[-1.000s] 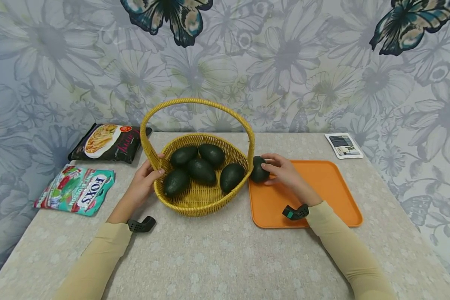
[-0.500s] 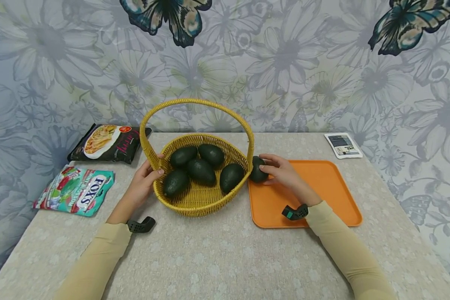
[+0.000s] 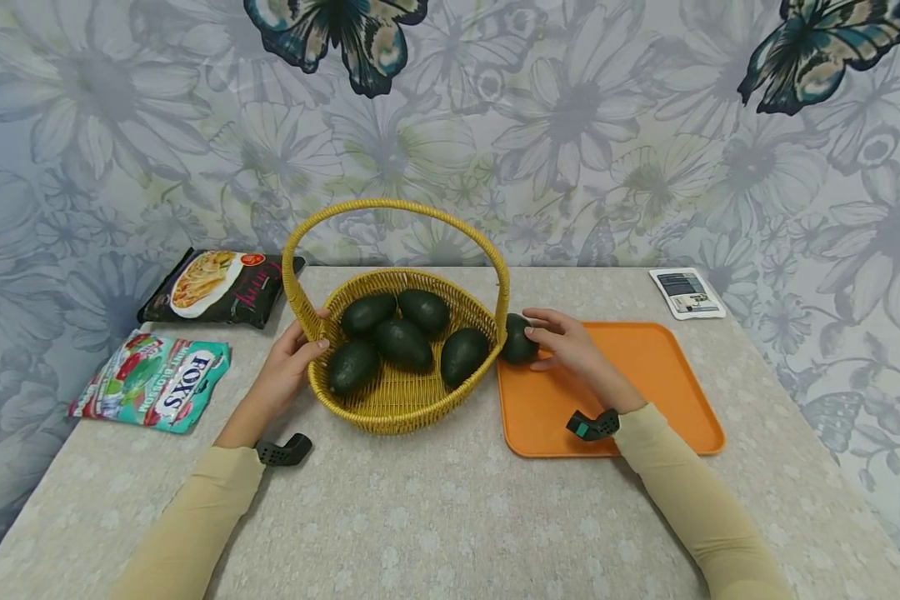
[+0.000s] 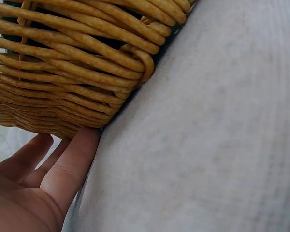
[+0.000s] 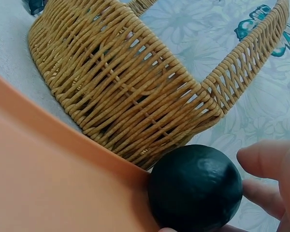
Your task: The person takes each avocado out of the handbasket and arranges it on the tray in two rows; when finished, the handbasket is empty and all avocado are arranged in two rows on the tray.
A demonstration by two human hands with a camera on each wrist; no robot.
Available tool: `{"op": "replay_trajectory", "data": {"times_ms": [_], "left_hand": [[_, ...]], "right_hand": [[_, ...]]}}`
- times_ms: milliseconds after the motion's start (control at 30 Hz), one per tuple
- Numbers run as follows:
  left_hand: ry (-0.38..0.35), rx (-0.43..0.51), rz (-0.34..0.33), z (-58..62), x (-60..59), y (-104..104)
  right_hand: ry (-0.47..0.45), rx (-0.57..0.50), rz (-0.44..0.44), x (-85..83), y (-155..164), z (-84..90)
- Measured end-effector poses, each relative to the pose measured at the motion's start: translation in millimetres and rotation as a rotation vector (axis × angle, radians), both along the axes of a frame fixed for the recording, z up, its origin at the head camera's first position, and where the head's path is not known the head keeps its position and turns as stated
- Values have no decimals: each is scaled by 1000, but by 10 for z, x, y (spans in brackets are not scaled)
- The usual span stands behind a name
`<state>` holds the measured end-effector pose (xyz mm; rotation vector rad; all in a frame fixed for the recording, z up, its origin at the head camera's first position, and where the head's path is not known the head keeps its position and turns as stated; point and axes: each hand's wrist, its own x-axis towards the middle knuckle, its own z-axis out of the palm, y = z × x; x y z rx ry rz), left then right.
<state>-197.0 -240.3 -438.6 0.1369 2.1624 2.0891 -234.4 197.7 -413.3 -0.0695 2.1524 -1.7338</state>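
A yellow wicker basket [image 3: 390, 421] with a tall arched handle stands mid-table, several dark green avocados [image 3: 402, 344] lying inside. At its left side my left hand [image 3: 283, 367] holds it, thumb over the rim near the handle's foot; the left wrist view shows fingers [image 4: 70, 166] against the outer weave, low by the table. On the other side, my right hand [image 3: 566, 346] holds a single avocado [image 3: 520, 340] at the far left corner of an orange tray [image 3: 630, 375]. In the right wrist view this avocado [image 5: 195, 188] sits by the tray's raised edge, fingertips [image 5: 253, 162] around it.
Left of the basket lie a black noodle packet [image 3: 221, 286] and a teal FOX'S candy bag [image 3: 157, 379]. A white printed card or packet [image 3: 687, 292] lies at the back right. The flowered wall [image 3: 570, 167] rises right behind the table.
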Motion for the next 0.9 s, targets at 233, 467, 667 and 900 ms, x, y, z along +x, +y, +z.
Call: {"op": "replay_trajectory", "data": {"times_ms": [233,467,667,900], "left_hand": [[16,0,15,4,16,5],[52,7,62,-27,26,20],[79,10,98,-43,26,12],[82,11,114,-51,10,12]], "right_hand": [[9,-9,4,3,10,-27],[13,-11,4,13,16,-53],[19,-15,-6,16,-2,-74],[25,-29,-16,22,-16,-77]]}}
